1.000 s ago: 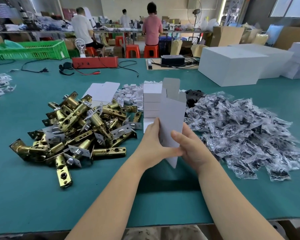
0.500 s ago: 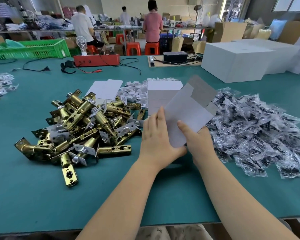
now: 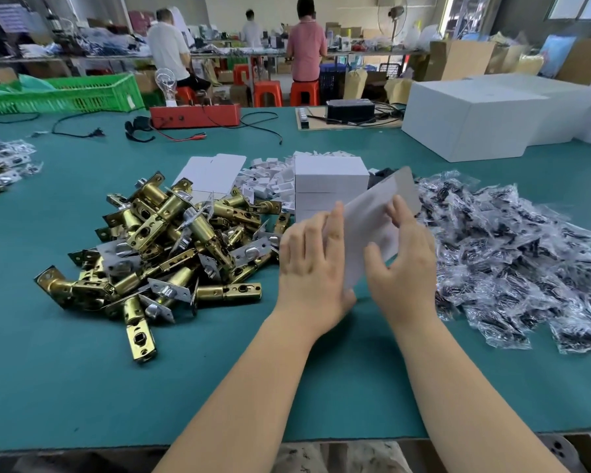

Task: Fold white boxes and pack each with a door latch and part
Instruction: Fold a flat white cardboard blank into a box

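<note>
While both hands (image 3: 313,264) (image 3: 405,268) pinch it, the box blank (image 3: 372,230) tilts — long axis up-right.

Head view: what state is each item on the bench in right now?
Box blank: unfolded, tilted, held in both hands.
Left hand: gripping the blank.
Right hand: fingers on the blank.
Latches: loose pile.
Bagged parts: heaped.
Folded boxes: closed, stacked.

Flat white box blank (image 3: 369,233) tilted above table, brass latch pile (image 3: 164,247) left, bagged parts (image 3: 512,254) right
</note>
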A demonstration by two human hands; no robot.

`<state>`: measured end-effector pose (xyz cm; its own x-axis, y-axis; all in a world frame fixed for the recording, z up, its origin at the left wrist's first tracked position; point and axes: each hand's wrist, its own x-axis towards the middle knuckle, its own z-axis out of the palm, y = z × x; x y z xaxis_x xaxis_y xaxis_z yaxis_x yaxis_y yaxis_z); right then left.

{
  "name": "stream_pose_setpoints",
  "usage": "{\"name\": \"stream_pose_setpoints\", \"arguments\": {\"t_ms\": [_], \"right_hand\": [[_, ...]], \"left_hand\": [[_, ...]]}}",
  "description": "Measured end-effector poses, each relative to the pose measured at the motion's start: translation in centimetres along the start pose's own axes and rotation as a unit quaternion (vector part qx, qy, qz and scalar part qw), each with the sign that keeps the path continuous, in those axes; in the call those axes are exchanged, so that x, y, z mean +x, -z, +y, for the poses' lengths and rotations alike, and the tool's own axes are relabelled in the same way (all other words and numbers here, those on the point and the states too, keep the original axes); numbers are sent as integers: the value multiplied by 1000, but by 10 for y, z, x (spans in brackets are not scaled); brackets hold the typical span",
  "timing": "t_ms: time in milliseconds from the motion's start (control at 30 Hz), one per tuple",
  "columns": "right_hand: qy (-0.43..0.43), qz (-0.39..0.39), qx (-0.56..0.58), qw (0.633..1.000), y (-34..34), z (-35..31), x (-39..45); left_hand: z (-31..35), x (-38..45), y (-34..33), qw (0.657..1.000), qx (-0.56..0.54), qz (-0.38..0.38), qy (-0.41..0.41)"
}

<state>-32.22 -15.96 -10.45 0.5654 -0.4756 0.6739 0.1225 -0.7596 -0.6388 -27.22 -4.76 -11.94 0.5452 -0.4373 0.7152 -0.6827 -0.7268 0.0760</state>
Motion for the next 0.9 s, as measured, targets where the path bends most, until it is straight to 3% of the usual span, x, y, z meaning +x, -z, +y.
{"name": "stream_pose_setpoints", "arguments": {"t_ms": [167, 333, 433, 700, 900], "right_hand": [[-35, 20, 28, 999, 4, 1, 2], [-65, -39, 51, 996, 4, 4, 3], [-41, 6, 27, 999, 3, 2, 2], [-44, -1, 53, 998, 4, 6, 8], [-11, 11, 38, 999, 1, 2, 2]], "left_hand": [[2, 3, 1, 1000, 12, 18, -6], [6, 2, -2, 999, 2, 38, -4], [4, 3, -3, 999, -14, 50, -2], [5, 3, 8, 998, -60, 14, -8], [8, 8, 14, 982, -150, 85, 72]]}}
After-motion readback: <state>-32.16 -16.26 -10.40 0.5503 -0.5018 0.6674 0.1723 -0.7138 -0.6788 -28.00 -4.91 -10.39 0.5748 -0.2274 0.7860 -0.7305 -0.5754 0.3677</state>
